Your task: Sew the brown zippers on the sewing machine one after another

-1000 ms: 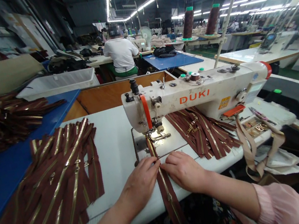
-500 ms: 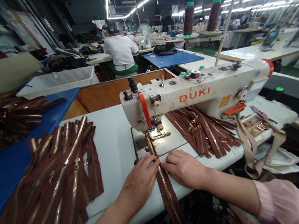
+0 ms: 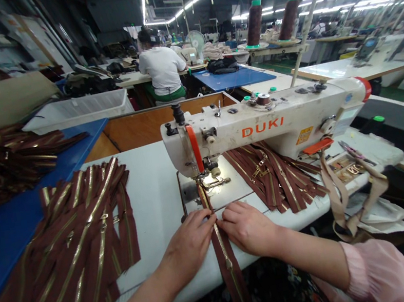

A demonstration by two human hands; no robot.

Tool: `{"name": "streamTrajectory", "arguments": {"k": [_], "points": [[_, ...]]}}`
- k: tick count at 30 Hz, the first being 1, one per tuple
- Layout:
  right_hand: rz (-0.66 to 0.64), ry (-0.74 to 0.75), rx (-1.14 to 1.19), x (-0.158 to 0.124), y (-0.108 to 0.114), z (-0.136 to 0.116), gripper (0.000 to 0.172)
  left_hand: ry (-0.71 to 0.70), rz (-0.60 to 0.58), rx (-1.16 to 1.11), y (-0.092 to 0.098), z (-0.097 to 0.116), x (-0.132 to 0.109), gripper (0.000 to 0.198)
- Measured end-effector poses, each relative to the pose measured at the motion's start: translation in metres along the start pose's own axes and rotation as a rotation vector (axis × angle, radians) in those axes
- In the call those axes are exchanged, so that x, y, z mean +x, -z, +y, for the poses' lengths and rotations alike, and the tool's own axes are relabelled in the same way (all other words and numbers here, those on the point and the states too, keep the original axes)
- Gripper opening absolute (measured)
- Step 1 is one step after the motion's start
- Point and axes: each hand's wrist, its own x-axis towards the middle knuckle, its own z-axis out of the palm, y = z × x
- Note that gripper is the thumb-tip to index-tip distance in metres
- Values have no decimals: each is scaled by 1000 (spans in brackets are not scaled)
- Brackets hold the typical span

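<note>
The left hand (image 3: 190,241) and right hand (image 3: 249,228), nearly closed, pinch a brass-toothed brown cloth zipper (image 3: 221,246) running, apparently from under the white metal sewing machine (image 3: 222,132), past the pale tabletop (image 3: 153,196)'s front edge. Leftward, a gap parts them from fanned brown zippers (image 3: 86,228).

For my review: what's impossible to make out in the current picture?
All in the head view:
Zipper: far end hidden by the machine; near end cut off by the bottom edge.
Left hand and right hand: palms hidden by their backs.
Yellow label: wording too small.
Front-left pile: cut off by the left edge.
</note>
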Motion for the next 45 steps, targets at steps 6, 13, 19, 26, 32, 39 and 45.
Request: {"name": "streamTrajectory", "arguments": {"k": [6, 13, 19, 26, 32, 39, 45], "points": [[34, -15, 27, -4, 1, -1, 16, -87, -30, 140, 2, -6, 0, 29], [33, -6, 64, -4, 1, 0, 18, -178, -119, 204, 6, -10, -1, 30], [8, -1, 53, -2, 3, 1, 19, -206, -129, 244, 5, -10, -3, 32], [-8, 22, 39, -1, 3, 2, 19, -209, -95, 218, 7, -8, -1, 32], [3, 44, 25, 5, 0, 6, 18, -233, -78, 232, 5, -14, 1, 31], [9, 24, 1, 21, -3, 17, 14, -223, -80, 303, 1, -29, 13, 35], [35, -8, -28, 36, -7, 28, 13, -152, -27, 318, -4, -39, 23, 37]]}}
